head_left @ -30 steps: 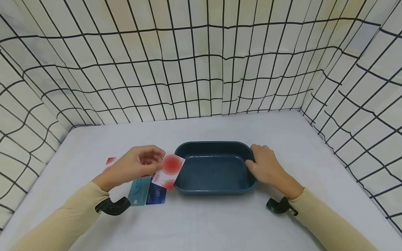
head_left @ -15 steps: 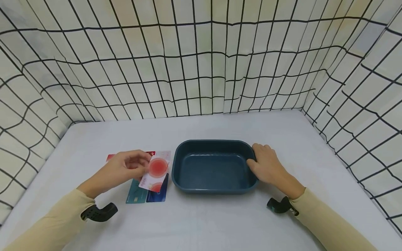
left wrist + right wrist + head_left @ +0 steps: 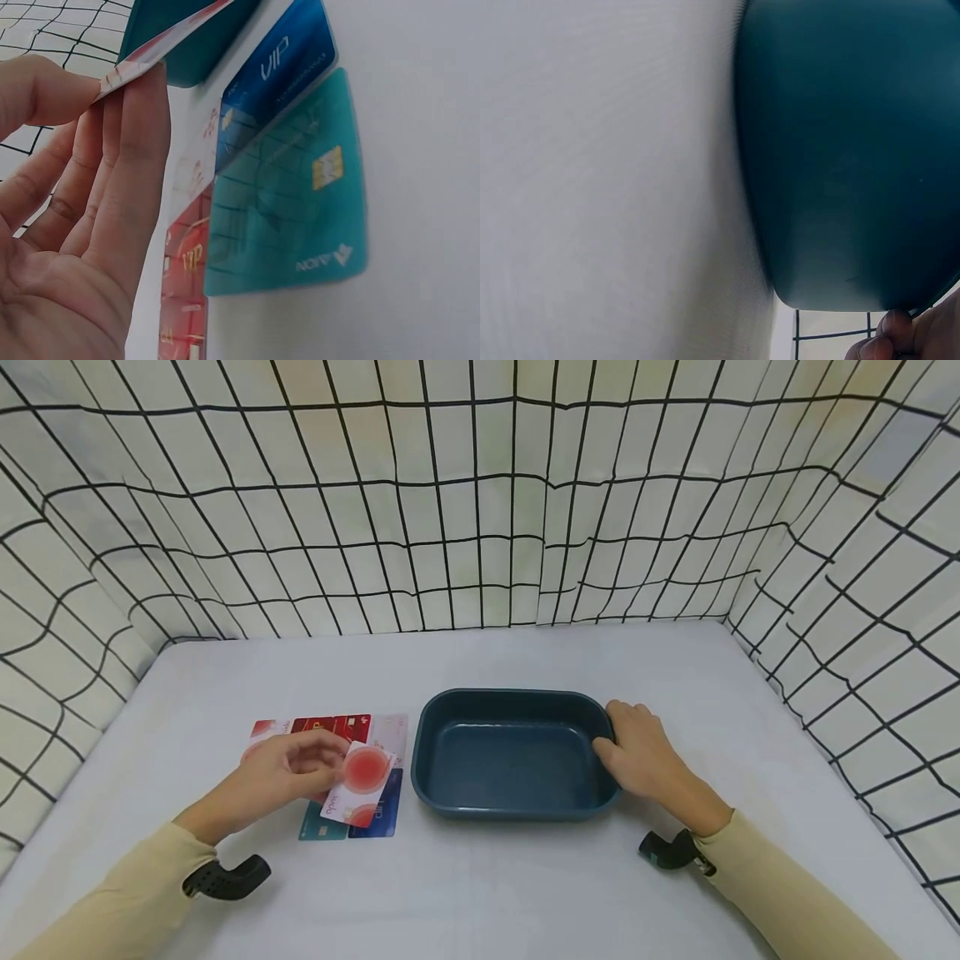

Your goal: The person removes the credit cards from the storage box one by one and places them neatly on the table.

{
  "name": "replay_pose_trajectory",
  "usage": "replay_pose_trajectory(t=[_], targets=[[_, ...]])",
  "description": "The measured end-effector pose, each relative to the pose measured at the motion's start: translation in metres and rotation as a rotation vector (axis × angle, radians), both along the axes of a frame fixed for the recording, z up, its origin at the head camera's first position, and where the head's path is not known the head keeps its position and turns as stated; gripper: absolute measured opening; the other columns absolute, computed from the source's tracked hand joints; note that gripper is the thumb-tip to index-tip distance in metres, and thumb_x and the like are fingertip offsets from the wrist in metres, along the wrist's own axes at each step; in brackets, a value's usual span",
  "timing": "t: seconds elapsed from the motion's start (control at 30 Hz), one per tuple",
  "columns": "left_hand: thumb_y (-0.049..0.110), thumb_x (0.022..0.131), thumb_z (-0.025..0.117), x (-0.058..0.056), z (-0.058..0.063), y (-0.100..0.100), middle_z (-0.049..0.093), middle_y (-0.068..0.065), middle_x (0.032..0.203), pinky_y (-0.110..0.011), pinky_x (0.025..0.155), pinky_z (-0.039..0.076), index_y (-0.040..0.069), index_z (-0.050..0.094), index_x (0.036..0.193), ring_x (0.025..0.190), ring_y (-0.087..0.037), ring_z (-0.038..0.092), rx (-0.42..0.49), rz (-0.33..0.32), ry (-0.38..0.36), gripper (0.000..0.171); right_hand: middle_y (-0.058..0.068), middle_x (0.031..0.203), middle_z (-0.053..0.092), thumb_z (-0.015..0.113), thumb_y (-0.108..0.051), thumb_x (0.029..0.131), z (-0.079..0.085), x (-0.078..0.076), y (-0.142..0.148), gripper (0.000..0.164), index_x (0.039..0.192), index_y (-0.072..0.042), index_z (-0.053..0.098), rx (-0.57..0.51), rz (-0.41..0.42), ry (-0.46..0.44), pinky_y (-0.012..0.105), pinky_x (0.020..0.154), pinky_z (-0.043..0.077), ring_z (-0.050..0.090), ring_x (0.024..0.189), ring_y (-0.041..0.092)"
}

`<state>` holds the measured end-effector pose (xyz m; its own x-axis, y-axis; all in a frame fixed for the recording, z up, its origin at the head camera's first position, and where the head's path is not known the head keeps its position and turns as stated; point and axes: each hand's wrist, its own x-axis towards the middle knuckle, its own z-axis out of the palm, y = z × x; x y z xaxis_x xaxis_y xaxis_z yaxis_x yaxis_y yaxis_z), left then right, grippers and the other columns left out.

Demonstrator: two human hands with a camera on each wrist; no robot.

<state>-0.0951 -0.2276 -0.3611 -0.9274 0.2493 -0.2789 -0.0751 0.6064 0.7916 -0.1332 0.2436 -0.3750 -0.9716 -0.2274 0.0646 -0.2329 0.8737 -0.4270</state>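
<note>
My left hand pinches a white card with red circles between thumb and fingers. It holds the card tilted above other cards on the table. Under it lie a teal card and a blue VIP card, side by side. Behind these are a red VIP card, a pale pink card and a white-and-red card, partly covered by the hand. My right hand grips the right rim of a dark teal rectangular tray, thumb on the inner side.
A white cloth covers the table. White walls with a black grid stand along the back and both sides. The tray stands just right of the laid cards, with a narrow gap between.
My left hand has drawn the held card leftward, away from the tray's left rim and over the laid cards, uncovering the red and pale pink ones. My right hand keeps its grip.
</note>
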Motion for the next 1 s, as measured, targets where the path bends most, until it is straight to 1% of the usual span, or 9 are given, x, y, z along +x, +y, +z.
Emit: replay_pose_trajectory(t=[0.2,0.33,0.5,0.6,0.67,0.8,0.9,1.0], targets=[[0.033,0.097,0.072,0.003,-0.007,-0.007,0.07,-0.009,0.115,-0.026,0.079,0.063,0.011,0.06,0.134,0.104,-0.02,0.066,0.007,0.014,-0.018,0.045,0.008,0.08,0.053,0.051,-0.016,0.089,-0.001,0.0,0.0,0.009,0.087,-0.008,0.053,-0.006,-0.001,-0.004,0.033,0.069,0.031,0.044,0.079,0.025],[0.028,0.097,0.071,0.004,-0.011,-0.012,0.07,-0.011,0.111,-0.025,0.08,0.063,0.01,0.061,0.132,0.101,-0.017,0.066,0.03,0.005,-0.015,0.041,0.008,0.08,0.053,0.051,-0.016,0.089,-0.001,0.0,0.0,0.009,0.088,-0.007,0.054,-0.008,-0.002,-0.004,0.033,0.069,0.032,0.045,0.079,0.025],[0.03,0.098,0.07,0.004,-0.015,-0.017,0.071,-0.01,0.112,-0.024,0.081,0.062,0.008,0.059,0.134,0.102,-0.013,0.067,0.046,-0.004,-0.024,0.043,0.008,0.079,0.053,0.051,-0.016,0.088,-0.003,-0.001,0.001,0.009,0.087,-0.007,0.053,-0.008,-0.002,0.002,0.033,0.067,0.032,0.045,0.078,0.025],[0.033,0.099,0.07,0.005,-0.017,-0.021,0.071,-0.01,0.114,-0.022,0.082,0.061,0.008,0.058,0.135,0.104,-0.015,0.067,0.027,0.004,-0.028,0.046,0.008,0.079,0.052,0.051,-0.016,0.088,-0.003,-0.001,0.001,0.009,0.087,-0.007,0.053,-0.011,-0.001,0.005,0.032,0.066,0.032,0.045,0.078,0.025],[0.034,0.098,0.07,0.006,-0.018,-0.024,0.07,-0.01,0.115,-0.022,0.082,0.061,0.01,0.058,0.135,0.107,-0.017,0.067,0.01,0.019,-0.03,0.045,0.008,0.078,0.052,0.051,-0.016,0.088,-0.003,-0.001,0.001,0.008,0.086,-0.007,0.052,-0.013,0.0,0.006,0.032,0.066,0.032,0.044,0.077,0.025],[0.034,0.099,0.068,0.009,-0.023,-0.031,0.066,-0.011,0.121,-0.023,0.08,0.062,0.011,0.059,0.136,0.114,-0.021,0.063,-0.022,0.035,-0.001,0.044,0.008,0.077,0.05,0.051,-0.015,0.087,-0.002,-0.001,0.002,0.009,0.086,-0.007,0.051,-0.012,0.003,0.005,0.032,0.066,0.031,0.043,0.076,0.025],[0.035,0.099,0.069,0.011,-0.024,-0.039,0.063,-0.013,0.126,-0.025,0.079,0.063,0.01,0.058,0.137,0.114,-0.017,0.063,-0.02,0.05,0.008,0.046,0.008,0.077,0.05,0.051,-0.015,0.087,-0.002,-0.001,0.002,0.009,0.085,-0.007,0.051,-0.009,0.005,0.005,0.032,0.066,0.031,0.044,0.076,0.026],[0.035,0.099,0.068,0.013,-0.026,-0.048,0.062,-0.016,0.131,-0.027,0.079,0.063,0.01,0.056,0.139,0.11,-0.011,0.064,-0.003,0.062,-0.012,0.049,0.008,0.077,0.05,0.051,-0.016,0.087,-0.002,-0.001,0.001,0.009,0.085,-0.007,0.051,-0.008,0.005,0.006,0.032,0.065,0.031,0.044,0.076,0.025]])
